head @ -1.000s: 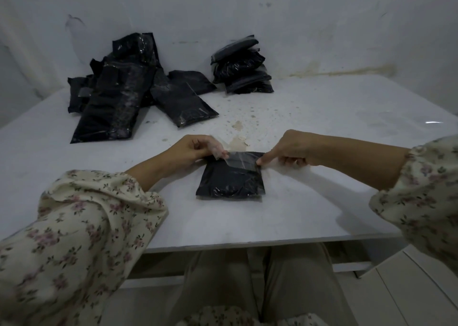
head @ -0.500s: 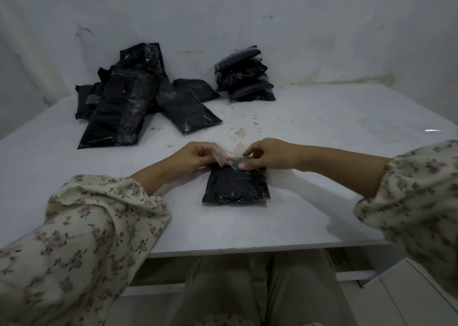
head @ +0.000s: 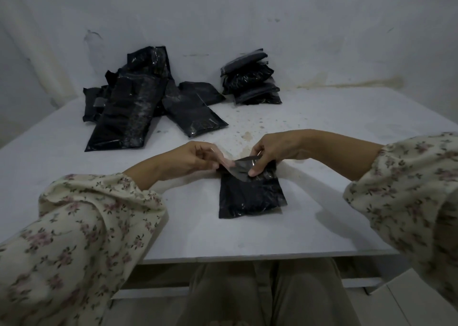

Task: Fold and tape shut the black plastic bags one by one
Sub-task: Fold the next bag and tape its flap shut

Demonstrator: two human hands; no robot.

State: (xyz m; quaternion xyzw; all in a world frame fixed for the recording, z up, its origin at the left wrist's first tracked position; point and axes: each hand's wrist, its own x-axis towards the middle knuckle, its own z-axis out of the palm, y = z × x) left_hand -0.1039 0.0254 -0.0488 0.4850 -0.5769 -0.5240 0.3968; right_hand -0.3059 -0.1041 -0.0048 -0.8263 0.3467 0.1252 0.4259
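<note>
A small folded black plastic bag point(head: 250, 197) lies flat on the white table point(head: 322, 221) in front of me. Its clear top flap point(head: 240, 169) is lifted off the bag. My left hand point(head: 195, 156) pinches the flap's left end between thumb and fingers. My right hand point(head: 270, 150) holds the flap's right side, thumb pressing down on it near the bag's top edge. Whether a separate strip of tape is in my fingers I cannot tell.
A loose heap of long black bags point(head: 133, 107) lies at the back left. A neat stack of folded black bags point(head: 250, 78) stands at the back centre against the wall. The table's near edge point(head: 247, 256) runs above my knees.
My hands have come closer together over the bag's top. The flap, held stretched flat a second ago, is now raised and crumpled between my fingers.
</note>
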